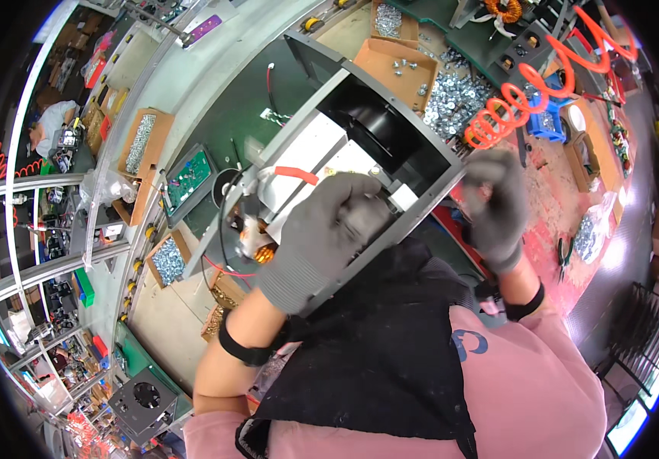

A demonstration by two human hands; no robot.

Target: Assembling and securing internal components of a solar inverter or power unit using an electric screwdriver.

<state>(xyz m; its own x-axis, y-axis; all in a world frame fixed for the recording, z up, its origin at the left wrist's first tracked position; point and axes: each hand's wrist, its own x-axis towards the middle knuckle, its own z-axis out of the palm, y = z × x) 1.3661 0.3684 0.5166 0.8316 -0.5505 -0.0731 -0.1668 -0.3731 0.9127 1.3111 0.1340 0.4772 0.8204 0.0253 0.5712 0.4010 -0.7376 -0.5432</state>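
Observation:
A long dark grey metal housing (440, 187) lies tilted in front of me, with a black curved fan part (371, 126) and white panels (316, 145) inside. My left hand (337, 222), in a grey glove, reaches over its near wall. Its fingers are curled closed, and whatever they grip is hidden. Beside them sits a small white block (402, 196). Past the housing's right end is my gloved right hand (494, 203), raised and bent, its fingers smeared by motion. A red sleeve (296, 174) and a copper-coloured coil (266, 252) show left of my left hand.
Loose screws (456, 96) lie heaped behind the housing, next to a cardboard tray (398, 69). An orange coiled hose (524, 99) hangs at upper right. Green-handled pliers (566, 256) and a blue bin (547, 122) are on the red bench. A green circuit board (190, 177) lies left.

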